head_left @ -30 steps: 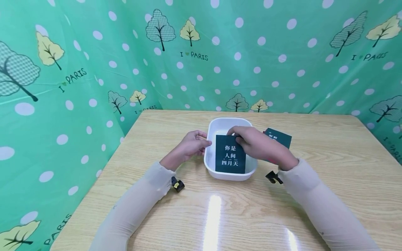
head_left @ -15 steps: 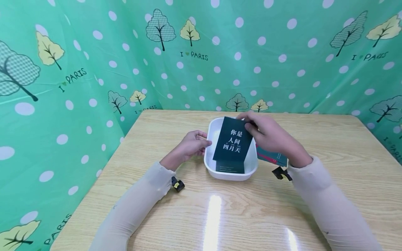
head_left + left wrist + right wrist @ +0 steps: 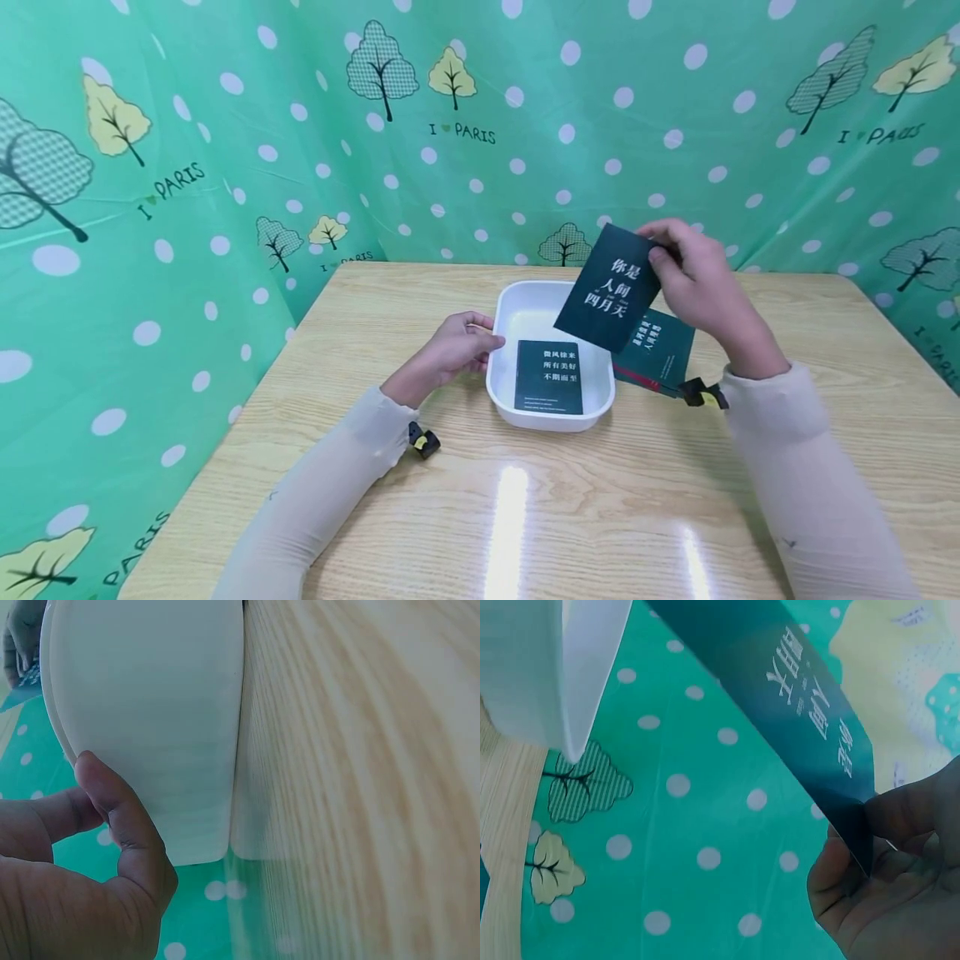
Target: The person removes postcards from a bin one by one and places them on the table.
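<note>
Held up above the right side of the white tub (image 3: 555, 422) is a dark green card (image 3: 609, 287) with white Chinese characters. My right hand (image 3: 693, 271) pinches it by its upper right corner; the right wrist view shows the card (image 3: 810, 712) between thumb and fingers. Another dark green printed card (image 3: 549, 377) lies inside the tub. My left hand (image 3: 457, 343) grips the tub's left rim, its thumb on the rim in the left wrist view, where the tub's white wall (image 3: 157, 735) fills the middle.
Right of the tub, more dark green cards with a red strip (image 3: 660, 350) lie on the wooden table (image 3: 420, 517), partly behind the raised card. A green dotted curtain (image 3: 480, 167) hangs behind and to the left.
My right hand has lifted the card out of the tub, up and to the right. The card beneath it in the tub has come into view. My left hand has stayed at the rim.
</note>
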A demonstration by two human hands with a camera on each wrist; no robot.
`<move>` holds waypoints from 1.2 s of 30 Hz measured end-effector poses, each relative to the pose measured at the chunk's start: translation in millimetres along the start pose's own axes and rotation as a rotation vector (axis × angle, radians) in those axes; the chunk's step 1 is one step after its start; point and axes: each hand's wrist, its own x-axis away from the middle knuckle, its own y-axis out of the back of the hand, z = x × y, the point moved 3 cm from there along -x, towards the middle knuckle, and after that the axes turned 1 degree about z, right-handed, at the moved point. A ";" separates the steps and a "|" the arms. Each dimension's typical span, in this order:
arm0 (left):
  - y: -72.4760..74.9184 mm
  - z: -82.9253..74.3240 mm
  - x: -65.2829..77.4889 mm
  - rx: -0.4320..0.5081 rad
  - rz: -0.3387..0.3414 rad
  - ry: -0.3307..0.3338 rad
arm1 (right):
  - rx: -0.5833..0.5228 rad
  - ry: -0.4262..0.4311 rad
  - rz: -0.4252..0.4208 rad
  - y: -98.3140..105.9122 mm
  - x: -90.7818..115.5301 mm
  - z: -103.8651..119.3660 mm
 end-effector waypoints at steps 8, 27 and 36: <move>0.1 -1.4 1.9 -0.009 0.005 0.011 | 0.011 -0.228 -0.104 17.2 0.7 -37.1; 0.9 -0.3 0.9 -0.011 0.003 0.006 | 0.073 -0.552 -0.036 19.8 8.4 -111.4; 0.6 -1.2 1.4 -0.005 0.006 0.009 | 0.086 -0.545 0.115 0.0 13.7 -130.7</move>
